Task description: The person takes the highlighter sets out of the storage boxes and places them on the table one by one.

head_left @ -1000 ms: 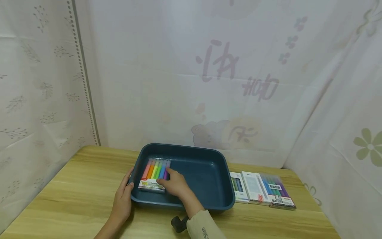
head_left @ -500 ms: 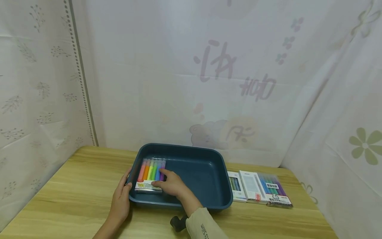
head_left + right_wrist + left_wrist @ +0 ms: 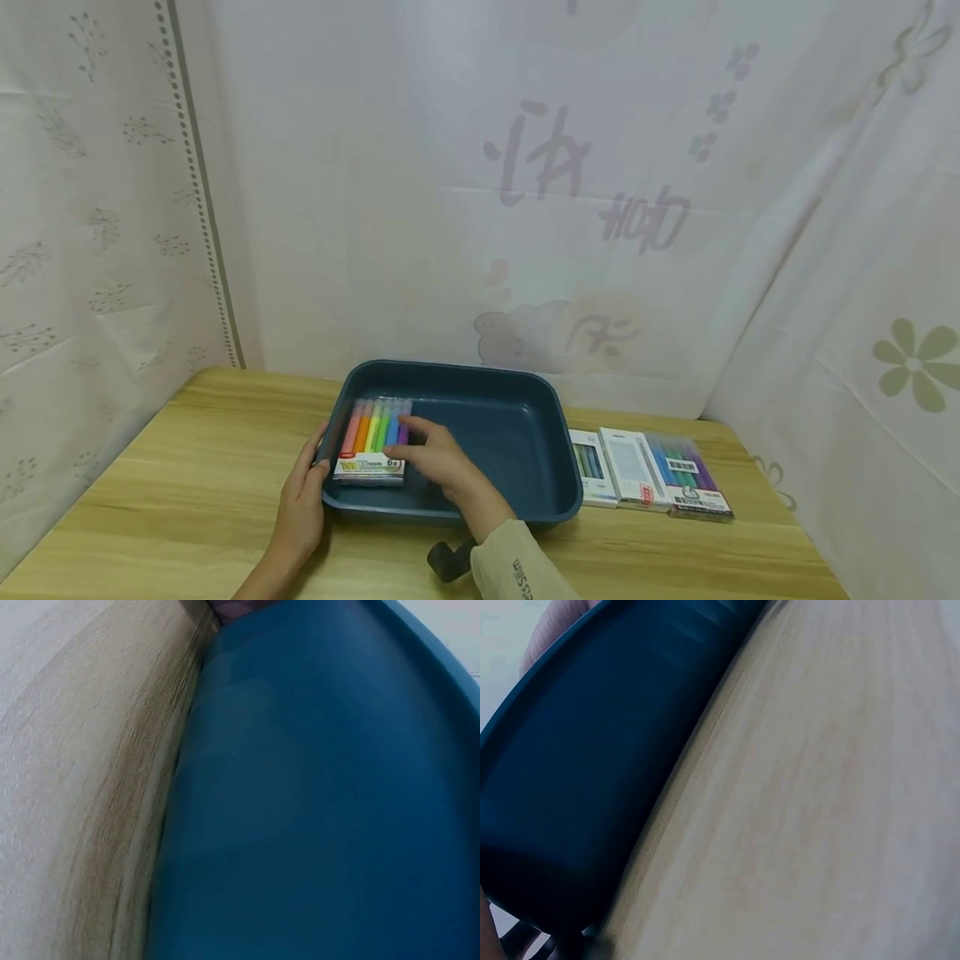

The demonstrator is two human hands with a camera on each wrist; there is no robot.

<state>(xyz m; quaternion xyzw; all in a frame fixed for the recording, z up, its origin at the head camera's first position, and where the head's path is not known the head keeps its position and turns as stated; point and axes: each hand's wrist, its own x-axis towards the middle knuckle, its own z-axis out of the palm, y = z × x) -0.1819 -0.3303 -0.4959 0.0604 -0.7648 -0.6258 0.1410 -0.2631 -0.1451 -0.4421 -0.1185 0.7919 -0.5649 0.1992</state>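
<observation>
A dark blue rectangular tray [image 3: 495,442] stands on the wooden table. Inside it, by the left wall, lies a flat clear pack of highlighters [image 3: 372,446] in pink, orange, yellow, green, blue and purple. My left hand [image 3: 300,504] rests against the tray's outer left side near the front corner, fingers extended along the wall. My right hand [image 3: 438,454] reaches over the front rim, thumb and forefinger spread apart at the pack's right edge. Both wrist views show mostly the tray's outer wall [image 3: 592,750] and the table; a little skin shows at their edges.
Right of the tray a white pack with a window [image 3: 592,471], a white box [image 3: 634,469] and a clear pack of coloured pens [image 3: 688,479] lie in a row. A black object [image 3: 450,562] is below the right forearm. Printed curtains [image 3: 420,208] hang behind the table [image 3: 187,500].
The highlighter pack has shifted left toward the tray's left wall. My right hand has since loosened from it, uncovering more of its label. My left hand stays at the tray's side.
</observation>
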